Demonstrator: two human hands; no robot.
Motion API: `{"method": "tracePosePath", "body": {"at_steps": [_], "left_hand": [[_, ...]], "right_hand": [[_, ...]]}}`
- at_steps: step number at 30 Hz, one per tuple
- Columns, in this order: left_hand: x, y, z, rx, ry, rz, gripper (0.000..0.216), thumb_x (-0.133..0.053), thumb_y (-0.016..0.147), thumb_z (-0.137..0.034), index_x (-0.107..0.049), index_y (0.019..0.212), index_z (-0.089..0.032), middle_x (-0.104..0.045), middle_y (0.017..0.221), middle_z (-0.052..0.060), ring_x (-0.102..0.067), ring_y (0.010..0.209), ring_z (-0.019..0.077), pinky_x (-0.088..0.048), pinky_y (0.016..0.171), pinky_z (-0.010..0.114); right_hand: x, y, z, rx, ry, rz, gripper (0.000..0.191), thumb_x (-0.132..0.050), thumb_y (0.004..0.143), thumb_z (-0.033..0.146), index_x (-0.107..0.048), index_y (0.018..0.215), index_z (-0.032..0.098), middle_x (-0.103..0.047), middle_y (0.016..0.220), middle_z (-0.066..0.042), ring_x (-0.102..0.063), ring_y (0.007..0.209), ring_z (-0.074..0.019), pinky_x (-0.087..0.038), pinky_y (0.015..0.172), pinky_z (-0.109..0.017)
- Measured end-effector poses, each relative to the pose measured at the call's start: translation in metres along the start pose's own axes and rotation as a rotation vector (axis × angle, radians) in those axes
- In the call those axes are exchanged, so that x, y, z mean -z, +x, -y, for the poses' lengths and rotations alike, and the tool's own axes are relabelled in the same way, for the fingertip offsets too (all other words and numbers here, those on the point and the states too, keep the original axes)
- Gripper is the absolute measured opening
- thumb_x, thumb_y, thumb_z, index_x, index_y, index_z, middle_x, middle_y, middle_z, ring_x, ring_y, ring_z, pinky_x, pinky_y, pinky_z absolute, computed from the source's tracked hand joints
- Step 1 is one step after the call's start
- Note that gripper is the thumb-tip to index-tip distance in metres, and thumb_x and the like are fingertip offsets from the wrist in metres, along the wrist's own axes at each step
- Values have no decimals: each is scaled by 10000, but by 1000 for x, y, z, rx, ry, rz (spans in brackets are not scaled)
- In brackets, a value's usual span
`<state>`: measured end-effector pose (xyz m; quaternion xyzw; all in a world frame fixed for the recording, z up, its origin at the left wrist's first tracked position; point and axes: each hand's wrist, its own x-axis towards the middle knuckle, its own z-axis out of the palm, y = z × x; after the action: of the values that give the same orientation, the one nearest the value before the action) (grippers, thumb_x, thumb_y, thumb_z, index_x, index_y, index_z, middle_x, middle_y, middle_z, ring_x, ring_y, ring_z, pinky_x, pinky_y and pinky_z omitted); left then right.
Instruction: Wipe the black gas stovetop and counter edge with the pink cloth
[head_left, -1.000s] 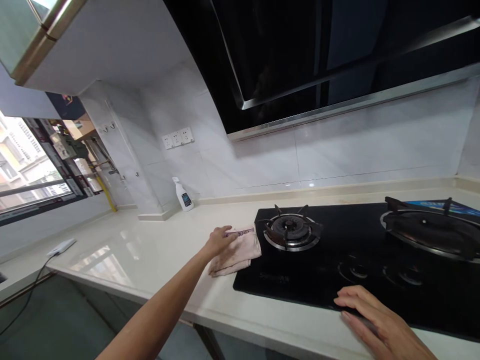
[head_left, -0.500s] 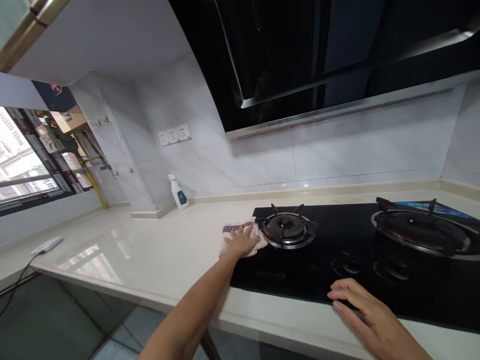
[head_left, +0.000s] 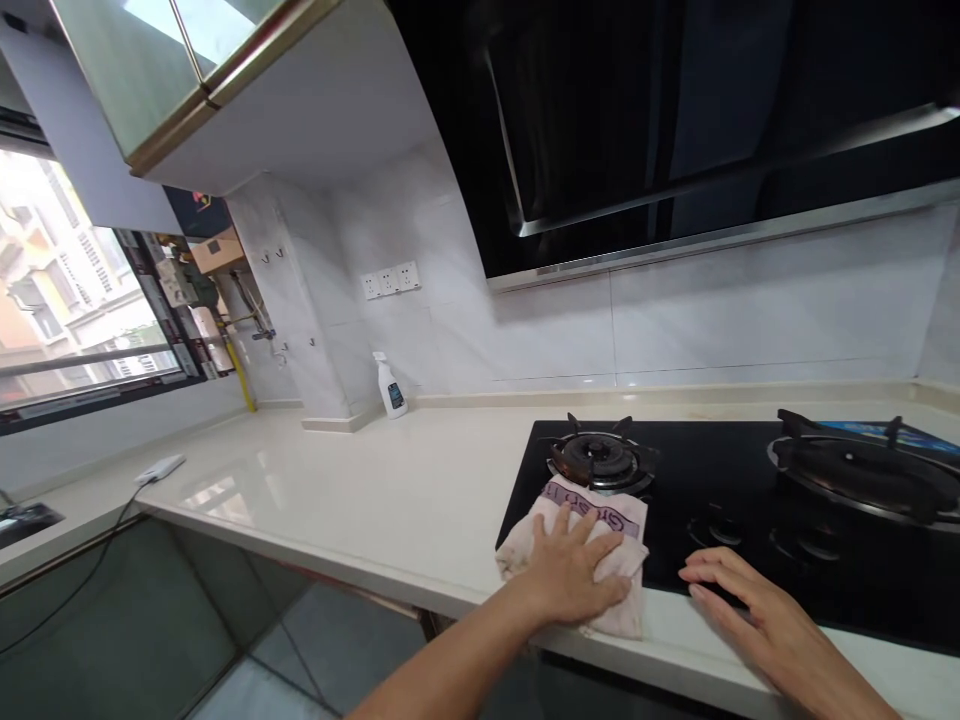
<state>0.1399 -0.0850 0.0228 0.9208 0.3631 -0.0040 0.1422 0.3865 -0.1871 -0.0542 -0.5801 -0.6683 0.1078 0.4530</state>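
My left hand (head_left: pixel 571 573) lies flat with spread fingers on a pale pink cloth (head_left: pixel 592 520), pressing it onto the front left corner of the black glass hob (head_left: pixel 720 500). The cloth overlaps the hob's edge and the cream counter (head_left: pixel 390 490). My right hand (head_left: pixel 757 615) rests flat, fingers apart, on the hob's front edge, just right of the cloth, holding nothing. The left burner (head_left: pixel 600 462) sits right behind the cloth.
A larger right burner (head_left: pixel 862 470) stands at the hob's far right. A white spray bottle (head_left: pixel 391 386) stands by the wall pillar. A white device with a cable (head_left: pixel 159 468) lies near the counter's left edge. The black hood (head_left: pixel 675 120) hangs overhead.
My left hand has dragged the cloth from beside the left burner toward me, onto the hob's front left corner. My right hand stays on the front edge.
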Motion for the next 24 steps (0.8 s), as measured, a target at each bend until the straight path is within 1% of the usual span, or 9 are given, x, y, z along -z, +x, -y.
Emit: {"method": "tracePosePath", "body": {"at_steps": [3, 6, 8, 11, 13, 14, 16, 21, 24], "left_hand": [[5, 22, -20, -46, 2, 4, 799, -370, 882, -800, -392, 1565, -387, -263, 1713, 44, -103, 1585, 405, -13, 1203, 759], [5, 39, -31, -73, 7, -80, 836, -422, 834, -812, -435, 1536, -359, -420, 1600, 93, -278, 1508, 404, -140, 1207, 728], [0, 45, -33, -102, 5, -129, 860, -424, 838, -807, -395, 1565, -350, -413, 1596, 111, -278, 1503, 407, -149, 1207, 723], [-8, 45, -26, -109, 1, -135, 839, -386, 862, -825, -385, 1577, -387, -241, 1705, 90, -129, 1570, 426, -39, 1204, 758], [-9, 39, -15, -84, -9, -98, 855, -384, 848, -866, -389, 1577, -419, -114, 1750, 61, -5, 1590, 447, 40, 1188, 775], [-8, 34, -7, -71, -16, -76, 878, -391, 834, -887, -380, 1582, -428, -80, 1758, 51, 36, 1589, 456, 67, 1183, 776], [-4, 21, 11, -54, -24, -54, 907, -412, 812, -910, -362, 1589, -446, -77, 1760, 36, 52, 1588, 459, 85, 1187, 766], [11, -15, 69, 23, -21, -95, 857, -462, 805, -908, -366, 1562, -517, -99, 1756, -7, -33, 1603, 408, -3, 1217, 745], [20, -24, 104, 101, -22, -89, 854, -425, 820, -916, -352, 1569, -512, -96, 1756, 5, -55, 1608, 378, -57, 1221, 736]], "right_hand": [[4, 0, 0, 1, -2, -33, 427, -543, 947, 632, -779, 1021, 284, -702, 1200, -85, -703, 1035, -233, -588, 889, -284], [5, 0, -6, -8, -1, -46, 436, -545, 945, 640, -779, 1016, 280, -709, 1197, -86, -702, 1034, -234, -578, 914, -286], [5, 1, -12, -14, 1, -39, 440, -552, 938, 646, -780, 1010, 277, -715, 1177, -86, -701, 1038, -238, -573, 927, -291], [4, 0, -20, -47, -10, -30, 433, -565, 926, 653, -778, 1021, 289, -714, 1175, -72, -695, 1074, -241, -564, 950, -291], [4, -2, -23, -77, -28, -34, 434, -567, 917, 664, -776, 1036, 302, -708, 1200, -61, -689, 1107, -243, -564, 955, -288], [4, -3, -24, -86, -38, -39, 441, -567, 912, 672, -776, 1038, 305, -706, 1212, -60, -689, 1114, -246, -568, 950, -286], [5, -4, -27, -95, -57, -48, 454, -571, 898, 685, -780, 1037, 306, -705, 1232, -62, -696, 1114, -253, -582, 929, -285], [6, -7, -42, -82, -89, -59, 433, -604, 870, 674, -793, 1042, 325, -720, 1228, -59, -725, 1078, -266, -626, 822, -264], [-2, -13, -49, -22, -124, -108, 392, -617, 864, 645, -804, 1039, 348, -726, 1222, -56, -731, 1076, -285, -647, 793, -287]]}}
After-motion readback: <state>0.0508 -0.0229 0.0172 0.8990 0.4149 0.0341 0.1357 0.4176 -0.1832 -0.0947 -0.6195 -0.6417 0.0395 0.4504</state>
